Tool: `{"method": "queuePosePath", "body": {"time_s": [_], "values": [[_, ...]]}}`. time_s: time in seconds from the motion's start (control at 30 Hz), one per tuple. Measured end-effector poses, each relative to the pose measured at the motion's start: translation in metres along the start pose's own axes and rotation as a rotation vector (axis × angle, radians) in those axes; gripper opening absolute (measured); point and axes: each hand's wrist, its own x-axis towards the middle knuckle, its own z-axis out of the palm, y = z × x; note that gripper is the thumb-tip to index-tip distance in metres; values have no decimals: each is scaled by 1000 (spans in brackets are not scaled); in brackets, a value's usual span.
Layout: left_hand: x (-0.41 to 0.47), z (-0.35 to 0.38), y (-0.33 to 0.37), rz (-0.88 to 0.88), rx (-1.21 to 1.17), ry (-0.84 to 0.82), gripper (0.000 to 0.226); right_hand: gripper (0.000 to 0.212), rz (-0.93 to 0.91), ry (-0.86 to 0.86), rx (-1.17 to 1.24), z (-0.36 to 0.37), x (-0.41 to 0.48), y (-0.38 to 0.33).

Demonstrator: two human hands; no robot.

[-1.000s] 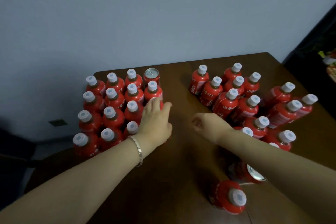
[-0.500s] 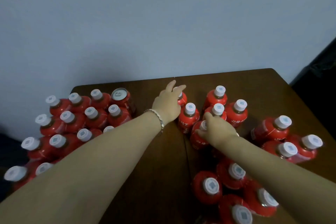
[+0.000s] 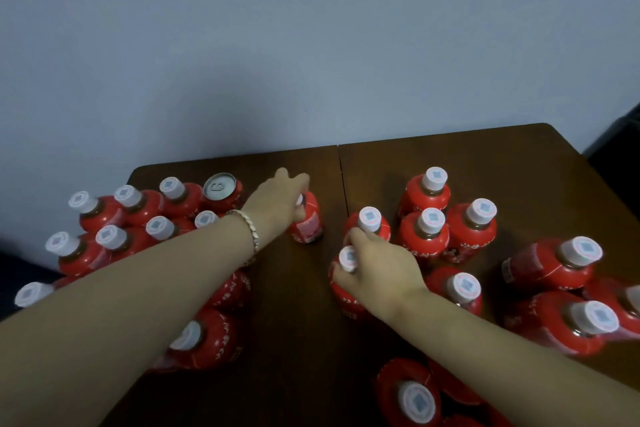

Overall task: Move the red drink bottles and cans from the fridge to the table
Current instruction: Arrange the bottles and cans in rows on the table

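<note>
Several red bottles with white caps stand on a dark brown table (image 3: 485, 156) in a left group (image 3: 114, 239) and a right group (image 3: 446, 218). A red can (image 3: 221, 189) stands at the back of the left group. My left hand (image 3: 280, 199) grips a lone red bottle (image 3: 308, 222) by its top in the gap between the groups. My right hand (image 3: 381, 267) grips another red bottle (image 3: 346, 291) at the left edge of the right group; its white cap shows between my fingers.
A plain blue-grey wall (image 3: 311, 45) rises right behind the table. The table's rounded far corners lie at back left and back right. A seam (image 3: 343, 177) runs down the tabletop between the two groups. Dark furniture (image 3: 623, 135) stands at the far right.
The view moved closer over the table. My left hand has drawn a bottle leftward out of the right group into the gap. My right hand stays on a bottle at that group's left edge.
</note>
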Motion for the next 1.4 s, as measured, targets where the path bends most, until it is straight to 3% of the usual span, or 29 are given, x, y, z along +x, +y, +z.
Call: {"method": "queuePosePath", "body": {"time_s": [0.17,0.33,0.4,0.53,0.63,0.83,0.9,1.0,1.07,1.13,1.2,1.27,1.33,1.4], "values": [[1,-5,-42,-51,27,44,26,36,74,3,135,3,40,-29],[3,4,-63,49,2,161,27,39,130,56,126,5,86,-42],[4,7,-67,49,19,175,39,40,159,35,165,7,100,-41],[10,11,-79,-6,303,72,86,49,223,50,251,14,115,-44],[14,16,-82,-16,241,84,82,66,256,-5,217,20,120,-43],[15,19,-83,-32,108,88,83,63,265,83,316,31,128,-49],[15,19,-86,-39,104,106,84,68,247,49,272,32,126,-49],[13,20,-85,-69,115,95,87,73,203,-134,142,19,116,-37],[11,19,-76,-139,167,83,91,55,131,-139,-45,3,100,-27],[6,15,-56,-188,269,109,97,39,32,-23,-209,-15,81,-17],[-1,14,-27,-84,272,200,92,35,6,69,-289,-30,62,-2],[-6,15,-3,136,196,294,78,34,101,77,-335,-41,51,13],[-11,20,28,336,85,249,63,36,252,18,-361,-51,37,34],[-12,27,53,377,26,111,55,42,356,-100,-343,-54,26,52]]}}
